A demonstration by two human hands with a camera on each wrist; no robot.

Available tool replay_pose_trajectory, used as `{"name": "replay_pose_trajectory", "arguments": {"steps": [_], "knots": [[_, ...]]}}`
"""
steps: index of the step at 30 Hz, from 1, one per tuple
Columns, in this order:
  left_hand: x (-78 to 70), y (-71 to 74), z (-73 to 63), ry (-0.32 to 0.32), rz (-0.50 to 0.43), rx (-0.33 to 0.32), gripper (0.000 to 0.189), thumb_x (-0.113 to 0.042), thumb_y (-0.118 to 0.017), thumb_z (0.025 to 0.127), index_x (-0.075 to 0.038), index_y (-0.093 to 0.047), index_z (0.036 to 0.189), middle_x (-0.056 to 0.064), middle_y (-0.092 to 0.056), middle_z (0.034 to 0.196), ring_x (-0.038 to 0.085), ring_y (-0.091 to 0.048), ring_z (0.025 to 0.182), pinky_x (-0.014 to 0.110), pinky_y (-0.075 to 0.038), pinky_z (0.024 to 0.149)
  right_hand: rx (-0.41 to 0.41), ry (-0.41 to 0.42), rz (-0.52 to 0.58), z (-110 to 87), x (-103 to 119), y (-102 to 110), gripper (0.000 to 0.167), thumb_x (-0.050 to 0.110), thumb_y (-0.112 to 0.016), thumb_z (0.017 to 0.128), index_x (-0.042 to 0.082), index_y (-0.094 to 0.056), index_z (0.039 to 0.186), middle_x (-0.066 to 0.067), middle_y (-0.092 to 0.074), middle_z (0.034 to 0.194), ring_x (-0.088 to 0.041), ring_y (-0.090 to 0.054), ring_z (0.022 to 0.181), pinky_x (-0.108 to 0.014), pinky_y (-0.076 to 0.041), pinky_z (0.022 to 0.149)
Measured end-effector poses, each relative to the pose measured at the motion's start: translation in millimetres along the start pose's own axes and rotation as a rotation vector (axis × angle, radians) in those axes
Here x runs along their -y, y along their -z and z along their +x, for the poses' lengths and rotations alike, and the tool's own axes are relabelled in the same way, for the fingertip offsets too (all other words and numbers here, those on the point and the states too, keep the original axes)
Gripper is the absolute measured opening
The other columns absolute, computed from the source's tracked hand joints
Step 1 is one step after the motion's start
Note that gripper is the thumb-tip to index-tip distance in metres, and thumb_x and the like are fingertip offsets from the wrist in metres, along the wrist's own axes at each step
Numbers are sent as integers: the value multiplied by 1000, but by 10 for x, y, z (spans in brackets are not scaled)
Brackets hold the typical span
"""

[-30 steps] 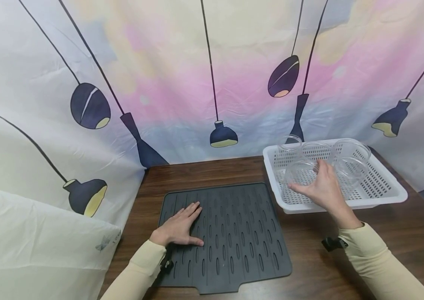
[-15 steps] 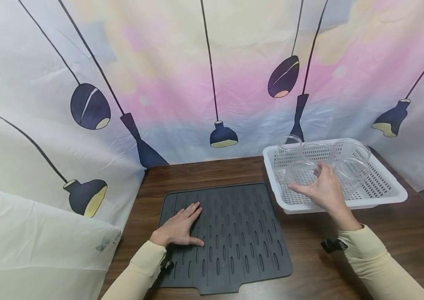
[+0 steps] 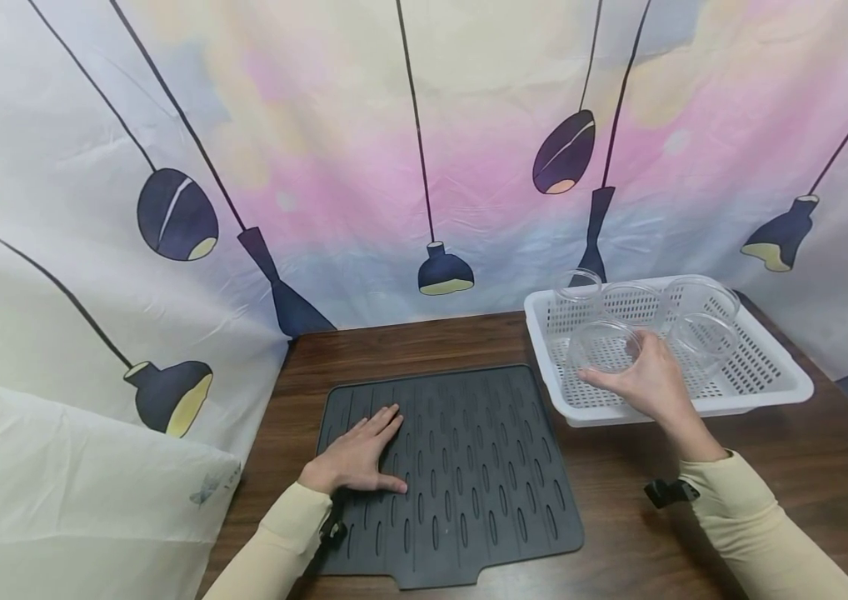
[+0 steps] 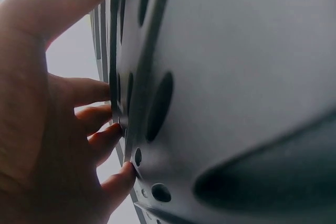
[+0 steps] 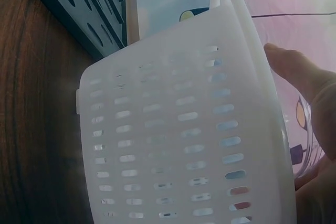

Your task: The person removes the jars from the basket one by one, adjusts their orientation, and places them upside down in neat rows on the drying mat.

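Observation:
My left hand rests palm down with spread fingers on the left part of a dark grey drying mat. In the left wrist view its fingertips touch the slotted mat surface. Over the white perforated basket on the right, my right hand grips a clear round cup at the front left, thumb on the near side and fingers on the far side. The right wrist view shows mostly the basket's outer wall, with the thumb beyond its rim; most of the cup is hidden there.
Several more clear cups stand close together in the basket, behind and right of the held one. Basket and mat lie on a brown wooden table. A fabric backdrop printed with lamps hangs behind the table's far edge.
The hands, cups and basket stay almost where they were. The right hand's index finger has come slightly lower by the cup's rim, and the head view has shifted a little.

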State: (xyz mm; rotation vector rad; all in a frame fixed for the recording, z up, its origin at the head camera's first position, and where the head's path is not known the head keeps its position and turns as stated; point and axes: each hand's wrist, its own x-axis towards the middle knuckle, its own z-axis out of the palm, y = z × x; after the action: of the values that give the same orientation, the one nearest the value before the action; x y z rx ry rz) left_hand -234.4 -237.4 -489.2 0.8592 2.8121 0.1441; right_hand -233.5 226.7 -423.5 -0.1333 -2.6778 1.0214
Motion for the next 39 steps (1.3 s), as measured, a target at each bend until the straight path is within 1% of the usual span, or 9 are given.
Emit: {"name": "replay_pose_trajectory", "arguments": {"steps": [11, 15, 21, 26, 29, 33, 39], "knots": [[-26, 22, -24, 7, -23, 10, 113, -74, -65, 73, -9, -24, 155, 10, -15, 163, 29, -17, 150, 50, -24, 118, 23, 8, 58, 8, -41, -5, 114, 57, -86, 62, -11, -36, 139, -36, -51, 126, -50, -50, 116, -63, -42, 93], [-24, 19, -32, 2, -21, 8, 112, -74, -66, 74, -9, -24, 155, 10, -16, 163, 29, -18, 150, 50, -25, 118, 23, -1, 53, 3, -27, -7, 116, 58, -86, 62, -10, -35, 141, -36, -51, 128, -50, -49, 117, -63, -41, 93], [-18, 16, -25, 1, -19, 1, 112, -73, -66, 74, -9, -24, 155, 10, -16, 163, 29, -18, 150, 50, -25, 118, -6, -7, 37, -8, 4, -24, 118, 61, -85, 61, -9, -34, 142, -35, -50, 129, -50, -48, 118, -63, -41, 94], [-13, 10, -22, -2, -23, 10, 113, -74, -65, 74, -9, -24, 156, 10, -15, 163, 29, -18, 150, 49, -25, 118, -15, -11, 29, -36, 19, -35, 117, 62, -85, 60, -9, -36, 139, -32, -52, 125, -48, -50, 113, -61, -43, 92], [-8, 4, -20, 0, -18, 14, 113, -76, -64, 73, -9, -23, 156, 9, -15, 164, 28, -18, 150, 49, -25, 118, -22, 1, 28, -45, 29, -29, 110, 62, -85, 61, -9, -41, 134, -30, -53, 120, -45, -52, 108, -59, -44, 88], [-4, -4, -20, 7, -7, 16, 113, -76, -64, 73, -10, -23, 156, 9, -14, 164, 27, -17, 150, 48, -25, 118, -45, 27, 45, -51, 54, -12, 106, 59, -86, 61, -8, -43, 130, -28, -54, 118, -43, -52, 105, -58, -44, 86], [-1, 4, -16, 1, -1, 15, 114, -77, -63, 73, -9, -23, 156, 10, -14, 164, 28, -17, 150, 48, -24, 118, -83, 73, 86, -40, 98, 31, 110, 52, -89, 61, -8, -38, 137, -30, -52, 121, -45, -51, 109, -60, -43, 89]]}}
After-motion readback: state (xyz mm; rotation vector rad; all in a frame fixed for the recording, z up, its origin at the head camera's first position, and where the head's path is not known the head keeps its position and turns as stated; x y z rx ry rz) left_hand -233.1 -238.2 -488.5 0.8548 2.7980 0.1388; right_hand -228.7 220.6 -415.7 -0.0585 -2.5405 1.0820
